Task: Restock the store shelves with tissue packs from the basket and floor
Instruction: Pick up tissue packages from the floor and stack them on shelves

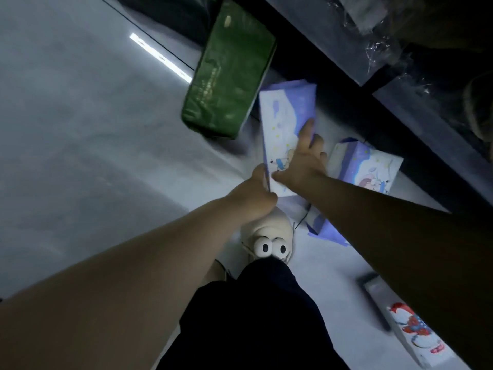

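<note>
Both hands on the pack [280, 124], just beyond the slipper [264, 236]: left hand [256, 189] curled round its near corner, right hand [306, 158] spread over its face, thumb clamping the near edge. Held at one end only, it could sag and slip.

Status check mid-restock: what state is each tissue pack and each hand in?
Purple-and-white cartoon-print tissue pack: tilted, held by both hands.
Left hand: grips its near edge.
Right hand: grips its right side.
Green plastic-wrapped pack: on the floor, untouched.
Second purple-and-white pack: on the floor by the shelf, untouched.
Red-and-white pack: on the floor, untouched.
</note>
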Demonstrator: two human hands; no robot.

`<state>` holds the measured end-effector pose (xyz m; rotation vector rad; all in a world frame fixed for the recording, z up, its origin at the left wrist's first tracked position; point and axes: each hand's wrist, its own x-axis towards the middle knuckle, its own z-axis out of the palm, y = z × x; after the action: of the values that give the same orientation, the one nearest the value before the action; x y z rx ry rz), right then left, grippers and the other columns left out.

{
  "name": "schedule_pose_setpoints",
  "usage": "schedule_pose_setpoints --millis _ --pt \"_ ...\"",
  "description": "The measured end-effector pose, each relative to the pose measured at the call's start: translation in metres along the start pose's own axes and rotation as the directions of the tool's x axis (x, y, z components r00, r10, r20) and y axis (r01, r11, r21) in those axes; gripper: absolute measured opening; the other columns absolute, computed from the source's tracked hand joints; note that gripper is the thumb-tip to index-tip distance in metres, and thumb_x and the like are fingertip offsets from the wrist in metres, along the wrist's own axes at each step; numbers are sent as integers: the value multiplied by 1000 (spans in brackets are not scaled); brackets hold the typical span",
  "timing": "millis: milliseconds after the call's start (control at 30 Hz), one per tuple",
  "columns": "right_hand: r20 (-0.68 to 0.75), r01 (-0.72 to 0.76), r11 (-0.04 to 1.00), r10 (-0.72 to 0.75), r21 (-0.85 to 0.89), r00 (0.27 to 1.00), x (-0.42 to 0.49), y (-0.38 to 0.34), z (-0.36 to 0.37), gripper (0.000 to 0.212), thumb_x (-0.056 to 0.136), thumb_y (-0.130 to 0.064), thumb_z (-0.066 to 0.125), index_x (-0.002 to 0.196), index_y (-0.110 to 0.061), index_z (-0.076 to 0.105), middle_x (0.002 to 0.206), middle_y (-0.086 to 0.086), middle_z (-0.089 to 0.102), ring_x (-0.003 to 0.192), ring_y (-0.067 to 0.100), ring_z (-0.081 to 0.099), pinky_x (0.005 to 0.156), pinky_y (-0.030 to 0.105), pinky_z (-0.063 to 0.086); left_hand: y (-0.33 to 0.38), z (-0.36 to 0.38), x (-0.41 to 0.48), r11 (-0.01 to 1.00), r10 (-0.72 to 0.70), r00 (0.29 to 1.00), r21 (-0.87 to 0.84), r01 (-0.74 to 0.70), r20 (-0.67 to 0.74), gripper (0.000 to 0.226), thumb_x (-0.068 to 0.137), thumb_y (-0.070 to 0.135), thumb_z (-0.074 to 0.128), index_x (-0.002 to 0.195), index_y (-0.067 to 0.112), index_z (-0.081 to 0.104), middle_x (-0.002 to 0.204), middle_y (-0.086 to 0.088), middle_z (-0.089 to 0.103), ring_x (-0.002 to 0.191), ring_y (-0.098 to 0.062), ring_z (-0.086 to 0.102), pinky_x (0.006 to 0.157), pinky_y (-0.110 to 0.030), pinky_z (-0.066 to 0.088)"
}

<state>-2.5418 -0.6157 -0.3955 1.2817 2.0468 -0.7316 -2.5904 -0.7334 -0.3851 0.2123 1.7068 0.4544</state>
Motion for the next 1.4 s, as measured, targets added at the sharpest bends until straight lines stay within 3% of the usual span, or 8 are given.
schedule_pose_setpoints --millis 167,267,367,433,567,667,933,1400 --pt "200 511 722 -477 -467 856 -6 -22 -1 109 83 -15 66 153 -35 -16 162 1 -4 145 32 12 113 55 23 -3 -51 10 883 -310 843 -462 84 -439 79 94 13 56 153 6 3 148 -21 35 131 -37 44 105 -36 34" --pt "231 590 579 -575 -563 785 8 -38 5 103 87 -7 59 153 -34 -14 163 4 -15 150 34 -7 115 61 7 -24 -89 17 867 -426 794 -448 220 -433 62 96 24 51 151 13 24 148 -19 34 124 -37 48 101 -39 45" --pt "21 359 869 -375 -341 927 13 -39 7 105 86 -13 64 154 -27 -15 160 11 -25 148 34 -18 117 57 5 -31 -96 13 883 -297 890 -454 117 -347 38 100 14 44 136 1 43 113 -13 46 70 -16 49 37 -10 44" --pt "-56 139 990 -138 15 989 16 -33 8 117 80 -18 75 154 -20 -15 159 18 -22 149 34 -14 120 47 8 -34 -99 11 872 -264 904 -484 74 -337 37 102 15 44 137 3 40 112 -10 41 65 -10 39 31 -7 36" --pt "143 -143 729 62 670 988 21 -25 14 110 50 -11 82 147 -14 31 136 12 54 119 25 58 94 37 53 -40 -106 1 810 -256 936 -582 70 -243 32 99 28 53 126 24 35 106 5 46 66 0 38 48 -21 39" --pt "166 -141 689 31 711 986 -2 -34 -4 64 68 -26 82 124 -14 52 108 -2 65 85 8 65 52 12 48 -46 -108 -28 702 -306 915 -711 31 -262 43 89 39 67 111 20 35 87 6 48 66 -5 44 54 -20 39" --pt "195 -144 602 -20 785 981 -146 -95 -95 74 71 -58 75 123 -16 42 107 2 66 97 21 68 96 46 53 -35 -143 -207 538 -297 889 -830 -144 -348 77 37 67 69 92 26 35 101 -2 54 88 -18 60 91 -43 49" --pt "64 283 613 -480 737 875 -486 -288 -331 48 94 -37 60 130 -16 38 111 2 64 84 13 67 61 25 56 44 -260 -638 492 -257 560 -606 -625 -787 65 64 39 64 119 27 30 108 12 49 90 -12 59 85 -40 52"
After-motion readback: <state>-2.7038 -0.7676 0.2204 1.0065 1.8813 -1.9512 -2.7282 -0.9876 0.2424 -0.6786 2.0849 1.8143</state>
